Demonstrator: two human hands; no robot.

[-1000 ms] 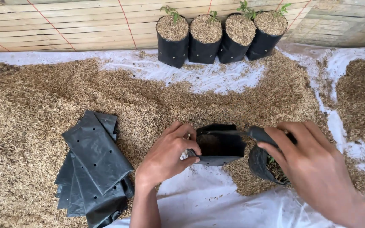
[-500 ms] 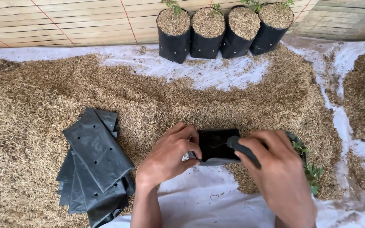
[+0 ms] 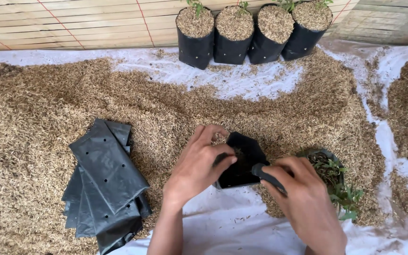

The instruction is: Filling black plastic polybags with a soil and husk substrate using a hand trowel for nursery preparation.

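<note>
While four filled black plastic nursery bags stand behind, left hand and right hand fingers pinch open an apparently empty black bag; flat bags remain.

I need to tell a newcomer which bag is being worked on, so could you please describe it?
On the husk-strewn white sheet, look near the front edge. The open black bag sits between the left hand and right hand; unlike the flat stack of bags, it is held open.
</note>
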